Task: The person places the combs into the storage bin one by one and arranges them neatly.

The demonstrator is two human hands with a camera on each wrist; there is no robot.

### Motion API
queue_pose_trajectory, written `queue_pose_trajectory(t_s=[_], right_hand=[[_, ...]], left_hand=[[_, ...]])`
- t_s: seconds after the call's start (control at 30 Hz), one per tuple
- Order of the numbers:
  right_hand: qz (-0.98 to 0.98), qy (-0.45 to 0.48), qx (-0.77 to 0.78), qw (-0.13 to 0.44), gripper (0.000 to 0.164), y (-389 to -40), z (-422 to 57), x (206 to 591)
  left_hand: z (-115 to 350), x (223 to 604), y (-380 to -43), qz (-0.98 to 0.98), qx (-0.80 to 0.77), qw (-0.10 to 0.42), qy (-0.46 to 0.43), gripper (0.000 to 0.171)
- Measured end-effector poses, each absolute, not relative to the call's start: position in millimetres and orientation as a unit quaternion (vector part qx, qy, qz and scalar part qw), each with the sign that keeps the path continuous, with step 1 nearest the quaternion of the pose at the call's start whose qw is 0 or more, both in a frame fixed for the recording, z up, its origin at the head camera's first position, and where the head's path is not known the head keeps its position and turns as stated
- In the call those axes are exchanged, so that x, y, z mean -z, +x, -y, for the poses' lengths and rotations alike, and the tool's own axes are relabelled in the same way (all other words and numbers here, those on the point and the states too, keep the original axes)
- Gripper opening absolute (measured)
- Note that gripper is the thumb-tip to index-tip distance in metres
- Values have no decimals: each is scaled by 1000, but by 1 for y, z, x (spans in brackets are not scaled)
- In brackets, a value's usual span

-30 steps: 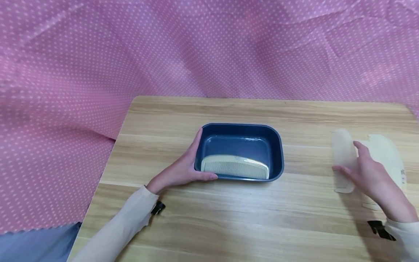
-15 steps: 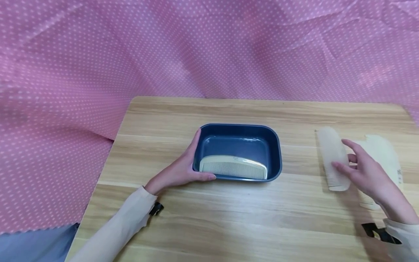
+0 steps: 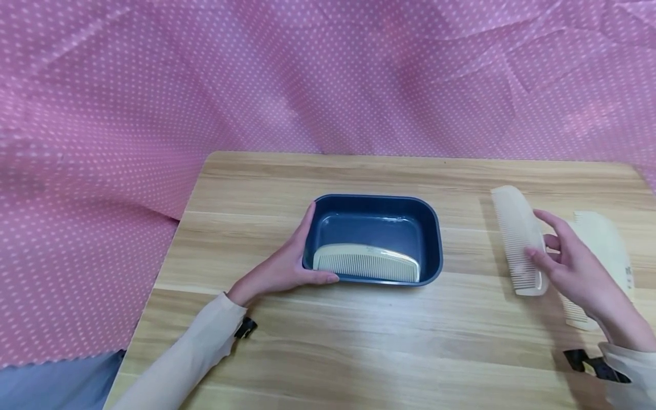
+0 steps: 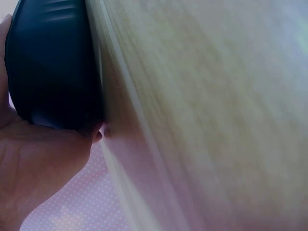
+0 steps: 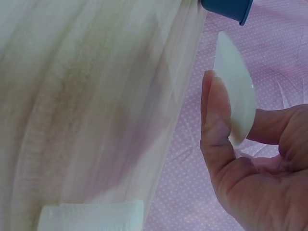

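Note:
A pale comb [image 3: 517,239] with a rounded back is pinched between the thumb and fingers of my right hand [image 3: 579,267]. It is lifted over the table, teeth facing left, and in the right wrist view the comb [image 5: 237,91] stands clear of the tabletop. My left hand [image 3: 287,259] grips the left end of a dark blue rectangular box [image 3: 433,213], thumb along the front side and fingers up the left side. The box's dark outer wall [image 4: 53,72] fills the palm in the left wrist view. Inside the box, a cream comb [image 3: 366,261] lies along the front wall, teeth toward me.
Another pale comb [image 3: 607,245], broad and curved, lies at the right of the wooden table [image 3: 389,347], partly hidden under my right hand. Pink dotted cloth [image 3: 328,80] hangs behind the table's back edge. Black clips [image 3: 246,327] sit at both sleeve cuffs.
My right hand has raised the comb and shifted it a little left, tilting it so its teeth show more. The left hand and the box have stayed put.

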State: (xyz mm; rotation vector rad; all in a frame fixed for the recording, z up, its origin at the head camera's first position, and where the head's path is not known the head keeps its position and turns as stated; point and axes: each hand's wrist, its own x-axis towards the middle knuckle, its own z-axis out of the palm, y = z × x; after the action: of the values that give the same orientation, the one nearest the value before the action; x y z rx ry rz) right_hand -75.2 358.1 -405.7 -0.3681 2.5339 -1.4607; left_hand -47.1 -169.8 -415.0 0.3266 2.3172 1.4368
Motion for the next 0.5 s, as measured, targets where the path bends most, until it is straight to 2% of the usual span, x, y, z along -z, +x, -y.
queue_pose_trajectory(t_s=[0.5], right_hand=[[-848,-95,519,54,76,-73,-353,397]], left_hand=[[170,418,-48,-832,-508,191,119,142]])
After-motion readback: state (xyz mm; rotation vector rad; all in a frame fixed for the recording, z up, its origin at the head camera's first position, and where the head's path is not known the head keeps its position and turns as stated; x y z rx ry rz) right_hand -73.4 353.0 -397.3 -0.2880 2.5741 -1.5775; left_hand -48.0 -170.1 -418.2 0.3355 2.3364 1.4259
